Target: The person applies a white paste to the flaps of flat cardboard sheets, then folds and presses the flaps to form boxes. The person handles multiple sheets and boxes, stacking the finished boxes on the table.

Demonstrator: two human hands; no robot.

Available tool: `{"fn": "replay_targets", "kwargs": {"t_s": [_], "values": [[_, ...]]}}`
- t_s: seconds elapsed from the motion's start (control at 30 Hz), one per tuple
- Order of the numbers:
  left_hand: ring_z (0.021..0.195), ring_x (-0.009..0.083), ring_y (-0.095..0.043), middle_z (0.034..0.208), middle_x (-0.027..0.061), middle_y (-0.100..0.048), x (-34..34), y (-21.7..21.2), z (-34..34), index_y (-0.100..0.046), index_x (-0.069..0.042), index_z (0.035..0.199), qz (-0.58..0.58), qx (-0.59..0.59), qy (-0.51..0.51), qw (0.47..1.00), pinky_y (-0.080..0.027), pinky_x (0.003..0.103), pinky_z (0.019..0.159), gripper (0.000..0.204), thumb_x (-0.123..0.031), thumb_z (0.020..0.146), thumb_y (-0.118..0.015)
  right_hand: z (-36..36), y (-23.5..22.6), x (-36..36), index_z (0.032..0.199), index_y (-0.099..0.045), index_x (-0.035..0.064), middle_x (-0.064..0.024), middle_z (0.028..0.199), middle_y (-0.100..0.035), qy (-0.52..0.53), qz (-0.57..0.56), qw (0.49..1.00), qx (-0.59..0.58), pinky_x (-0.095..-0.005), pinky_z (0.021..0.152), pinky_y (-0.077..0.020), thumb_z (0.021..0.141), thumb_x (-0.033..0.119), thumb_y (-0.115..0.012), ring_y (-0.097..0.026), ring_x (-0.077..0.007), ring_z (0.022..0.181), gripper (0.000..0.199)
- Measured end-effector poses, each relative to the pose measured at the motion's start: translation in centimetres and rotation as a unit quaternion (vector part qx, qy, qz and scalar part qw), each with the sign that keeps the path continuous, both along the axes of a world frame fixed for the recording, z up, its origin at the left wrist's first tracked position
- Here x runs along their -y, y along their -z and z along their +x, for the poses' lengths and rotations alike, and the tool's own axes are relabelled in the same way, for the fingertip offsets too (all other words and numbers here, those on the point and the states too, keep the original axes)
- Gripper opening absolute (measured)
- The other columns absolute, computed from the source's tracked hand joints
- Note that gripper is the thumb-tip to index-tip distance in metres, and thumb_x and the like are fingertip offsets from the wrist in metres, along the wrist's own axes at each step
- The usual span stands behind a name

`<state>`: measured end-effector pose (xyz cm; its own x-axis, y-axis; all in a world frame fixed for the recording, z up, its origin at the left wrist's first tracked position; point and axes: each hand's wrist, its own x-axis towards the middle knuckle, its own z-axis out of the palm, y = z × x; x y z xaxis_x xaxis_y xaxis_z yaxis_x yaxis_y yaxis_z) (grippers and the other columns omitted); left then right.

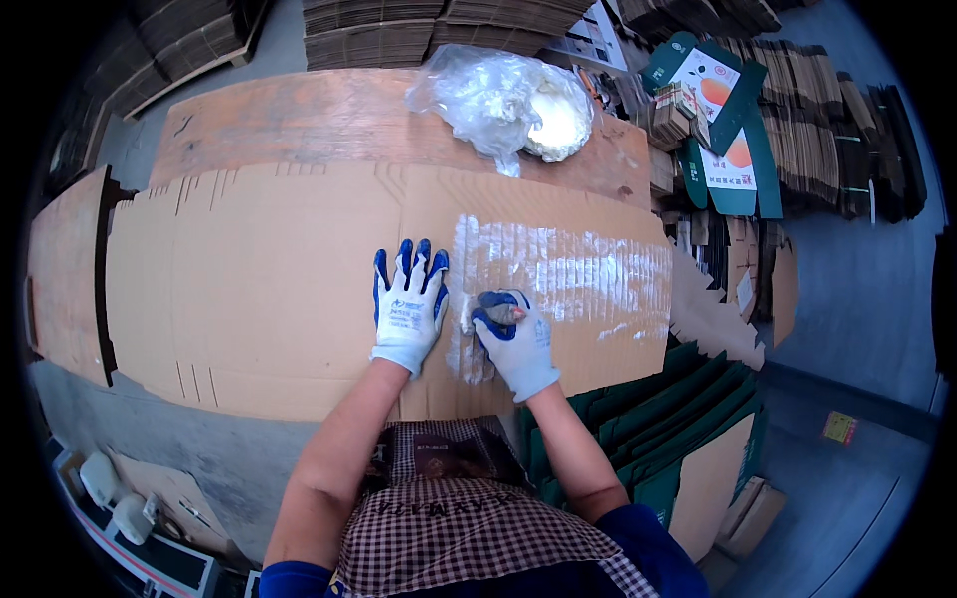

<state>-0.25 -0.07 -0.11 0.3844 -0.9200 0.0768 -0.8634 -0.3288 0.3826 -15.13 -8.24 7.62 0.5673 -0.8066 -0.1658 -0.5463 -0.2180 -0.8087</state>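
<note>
Resting the left hand [409, 309] palm down on a broad brown cardboard sheet [259, 289], fingers spread and nothing in its grasp, while gripping a small dark grey lump [501, 313] in the right hand [520, 344]. Wearing white gloves [404, 339] with blue-coated fingers on both. Closed firmly around the lump on the right, thumb and fingers bent in, leaving a rounded grey side and a reddish spot in sight; cannot tell from this angle about contact with the cardboard underneath. Held over the right-hand half of the sheet, near the left end of a wide patch of glossy white streaks [578, 274] running in close, side-by-side strokes. Spread across a worn wooden table [289, 120], with short slits cut into the upper and lower edges toward the left end. Facing a crumpled clear plastic bag [469, 95] on the far part of the table, just beside a bright whitish mass [561, 118]. Showing, farther off to the right, a green carton [753, 149] printed with orange fruit, near rows of folded brown cardboard [797, 130]. Leaving in view, below the sheet's right end, a stack of dark green folded cartons [638, 429]. Dressed in a checked apron [439, 538] and blue sleeves [643, 543].
</note>
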Motion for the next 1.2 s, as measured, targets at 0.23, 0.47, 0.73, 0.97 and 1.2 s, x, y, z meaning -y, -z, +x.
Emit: {"fn": "replay_targets", "kwargs": {"t_s": [0.23, 0.47, 0.73, 0.97, 1.2], "values": [[0.145, 0.0349, -0.032, 0.152, 0.0141, -0.043, 0.2, 0.1, -0.1, -0.053, -0.012, 0.141, -0.009, 0.011, 0.000, 1.000, -0.013, 0.060, 0.120, 0.049, -0.025, 0.094, -0.059, -2.8, 0.2, -2.5, 0.110, -0.065, 0.0063, -0.0158, 0.106, -0.067, 0.011, 0.029, 0.999, -0.022, -0.0399, 0.085, -0.0537, 0.083, 0.019, -0.076, -0.067, -0.0354, 0.096, 0.032], [0.145, 0.0344, -0.032, 0.152, 0.0138, -0.043, 0.4, 0.6, -0.1, -0.052, -0.013, 0.142, -0.010, 0.028, 0.001, 1.000, -0.012, 0.060, 0.121, 0.050, -0.025, 0.094, -0.058, -4.6, 0.5, -5.1, 0.115, -0.062, 0.0079, -0.0139, 0.110, -0.066, -0.018, 0.001, 1.000, -0.003, -0.0407, 0.084, -0.0544, 0.084, 0.021, -0.076, -0.067, -0.0365, 0.097, 0.037], [0.146, 0.0352, -0.031, 0.155, 0.0132, -0.040, 0.2, 0.5, -0.5, -0.049, -0.014, 0.146, 0.006, 0.047, 0.011, 0.999, -0.011, 0.058, 0.121, 0.052, -0.025, 0.095, -0.056, -9.3, 0.4, -6.1, 0.117, -0.061, 0.0099, -0.0130, 0.112, -0.065, 0.072, -0.050, 0.988, -0.125, -0.0406, 0.082, -0.0552, 0.084, 0.021, -0.076, -0.068, -0.0348, 0.097, 0.038], [0.148, 0.0346, -0.028, 0.156, 0.0136, -0.039, 0.5, 0.8, -0.7, -0.047, -0.014, 0.148, 0.014, 0.074, 0.017, 0.997, -0.009, 0.057, 0.122, 0.051, -0.025, 0.098, -0.052, -13.1, 0.0, -7.1, 0.121, -0.060, 0.0094, -0.0130, 0.125, -0.059, -0.059, -0.165, 0.977, -0.118, -0.0424, 0.088, -0.0530, 0.079, 0.019, -0.075, -0.062, -0.0357, 0.108, 0.046], [0.146, 0.0348, -0.032, 0.154, 0.0130, -0.042, 0.3, 1.2, -0.7, -0.050, -0.014, 0.145, 0.004, 0.099, 0.015, 0.995, -0.011, 0.058, 0.121, 0.050, -0.025, 0.097, -0.054, -18.5, 1.6, -3.6, 0.118, -0.065, 0.0102, -0.0127, 0.127, -0.059, -0.004, -0.182, 0.970, -0.160, -0.0491, 0.097, -0.0466, 0.072, 0.017, -0.069, -0.054, -0.0337, 0.122, 0.047]]}}
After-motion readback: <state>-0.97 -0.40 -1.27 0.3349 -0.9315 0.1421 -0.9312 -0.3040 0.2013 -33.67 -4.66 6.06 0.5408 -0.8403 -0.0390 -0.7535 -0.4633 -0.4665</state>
